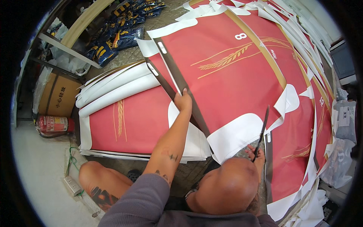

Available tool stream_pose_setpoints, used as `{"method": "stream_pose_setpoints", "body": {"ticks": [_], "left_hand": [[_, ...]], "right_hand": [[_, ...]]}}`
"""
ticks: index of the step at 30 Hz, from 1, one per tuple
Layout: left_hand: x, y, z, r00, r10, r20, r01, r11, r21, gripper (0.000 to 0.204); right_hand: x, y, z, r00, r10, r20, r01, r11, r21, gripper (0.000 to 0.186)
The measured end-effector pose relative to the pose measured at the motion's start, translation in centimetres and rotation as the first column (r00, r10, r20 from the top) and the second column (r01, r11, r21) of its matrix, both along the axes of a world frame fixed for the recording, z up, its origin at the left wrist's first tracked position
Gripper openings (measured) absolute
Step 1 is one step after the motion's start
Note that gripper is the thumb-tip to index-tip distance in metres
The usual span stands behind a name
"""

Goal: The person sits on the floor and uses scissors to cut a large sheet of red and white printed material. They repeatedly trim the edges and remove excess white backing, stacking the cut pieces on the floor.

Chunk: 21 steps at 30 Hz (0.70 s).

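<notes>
And here's the grey floor (163, 23), carrying plenty! Dark blue packets of clothes (127, 38) lie jumbled at the far end, while piles of red printed sheets (145, 123) spread left and right.

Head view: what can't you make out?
All in the head view:
Right hand: lower part partly hidden by the raised knee.
Left hand: most fingertips hidden by the hand itself.
Black tool: too thin here to tell its type.
Left stack: lower layers covered by its top one.
Dark panel: cut off by the fisheye rim.

The red sheet (230, 92) looks like smooth paper (the dark blade (262, 131), metal)
</notes>
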<state>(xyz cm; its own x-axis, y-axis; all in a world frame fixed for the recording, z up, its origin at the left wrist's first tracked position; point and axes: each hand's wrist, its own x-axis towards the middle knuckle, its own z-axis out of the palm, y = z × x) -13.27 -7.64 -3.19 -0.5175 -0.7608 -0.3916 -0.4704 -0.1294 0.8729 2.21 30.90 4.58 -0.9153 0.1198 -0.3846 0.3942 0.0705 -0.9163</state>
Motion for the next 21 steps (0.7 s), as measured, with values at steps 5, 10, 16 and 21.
{"method": "stream_pose_setpoints", "body": {"ticks": [5,10,16,21], "left_hand": [[7.8,-0.1,-0.7,0.997,0.02,0.069,0.029,0.766,-0.642,0.033],[5.6,-5.6,-1.5,0.986,0.013,-0.167,-0.02,0.999,-0.04,0.053],[-5.7,-4.6,9.3,0.958,-0.254,0.134,0.287,0.82,-0.495,0.049],[-5.6,-5.7,22.4,0.802,-0.454,-0.388,-0.091,0.55,-0.83,0.049]], "right_hand": [[-0.8,1.0,-2.2,0.995,-0.096,-0.014,0.096,0.995,-0.006,0.014],[-0.8,1.6,-3.6,0.987,-0.161,-0.008,0.161,0.985,0.059,0.014],[-0.1,1.6,-3.4,0.985,-0.171,0.008,0.171,0.985,-0.011,0.013],[-3.4,3.0,-1.8,0.977,-0.17,-0.129,0.187,0.972,0.139,0.018]]}}
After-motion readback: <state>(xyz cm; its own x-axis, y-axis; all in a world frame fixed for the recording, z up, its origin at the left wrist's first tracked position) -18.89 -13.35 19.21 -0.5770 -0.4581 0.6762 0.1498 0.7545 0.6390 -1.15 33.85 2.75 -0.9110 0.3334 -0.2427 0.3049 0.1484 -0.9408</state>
